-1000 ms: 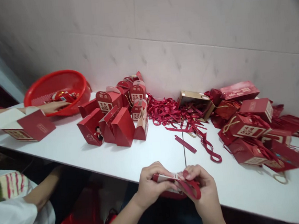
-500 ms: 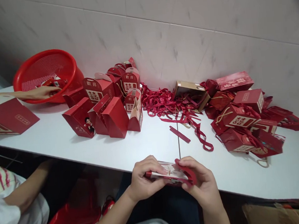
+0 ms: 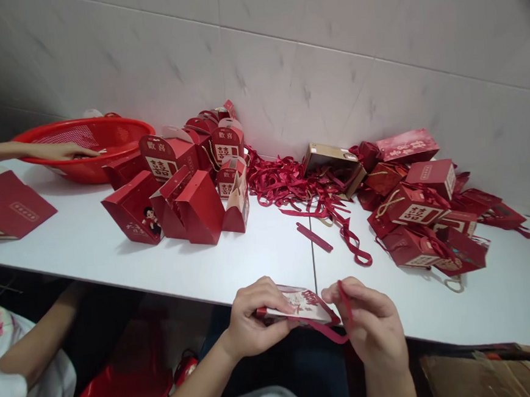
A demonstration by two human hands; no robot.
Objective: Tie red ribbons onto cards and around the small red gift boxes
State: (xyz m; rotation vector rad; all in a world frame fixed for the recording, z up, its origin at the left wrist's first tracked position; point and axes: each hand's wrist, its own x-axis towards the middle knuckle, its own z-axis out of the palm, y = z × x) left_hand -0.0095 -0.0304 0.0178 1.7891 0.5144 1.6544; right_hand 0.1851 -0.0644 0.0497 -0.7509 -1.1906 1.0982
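Observation:
My left hand (image 3: pixel 260 315) is closed around a small red-and-white printed gift box (image 3: pixel 307 302), held tilted just off the table's front edge. A dark red ribbon (image 3: pixel 330 333) loops out from the box's right end. My right hand (image 3: pixel 370 315) pinches part of that ribbon between thumb and fingers, a little to the right of the box. Beyond my hands lie a loose curled ribbon (image 3: pixel 356 240) and a flat dark red strip (image 3: pixel 314 237) on the white table.
Upright red boxes (image 3: pixel 201 209) stand left of centre. A tangle of ribbons (image 3: pixel 277 179) lies against the wall beside a gold box (image 3: pixel 330 153). Red boxes (image 3: pixel 417 211) are heaped at right. A co-worker's hand (image 3: pixel 66 152) reaches into a red basket (image 3: pixel 117 133). A cardboard box (image 3: pixel 481 377) sits below.
My right hand has drawn the ribbon away from the box's right end, where it was bunched before. My left hand keeps its hold. The co-worker's basket now tilts less toward me.

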